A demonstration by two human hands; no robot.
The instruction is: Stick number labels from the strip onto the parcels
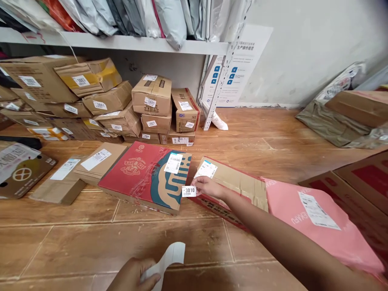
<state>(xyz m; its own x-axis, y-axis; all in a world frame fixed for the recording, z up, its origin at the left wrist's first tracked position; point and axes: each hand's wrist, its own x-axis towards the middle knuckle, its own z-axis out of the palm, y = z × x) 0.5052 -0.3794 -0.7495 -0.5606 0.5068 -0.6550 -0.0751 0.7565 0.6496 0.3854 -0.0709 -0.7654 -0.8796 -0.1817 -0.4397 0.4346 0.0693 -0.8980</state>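
Observation:
Pinched in my right hand point(206, 186) is a small white label point(189, 191) printed 3010. It hovers between a red and teal flat box point(136, 169) and a cardboard box with red edges point(236, 180); I cannot tell whether it touches either. My left hand point(136, 275), low in the view, grips a curling strip of blank label backing point(171, 255). The red and teal box carries a white shipping label point(173, 163). Another shipping label point(206, 168) lies on the box under my right hand.
Stacked numbered cartons point(151, 97) stand beneath a white metal shelf point(121, 42) holding plastic mailers point(171, 20). A pink mailer point(321, 218) lies at right, beside large brown boxes point(357, 190). Flat cartons point(60, 182) sit at left on the wood-look floor point(91, 234).

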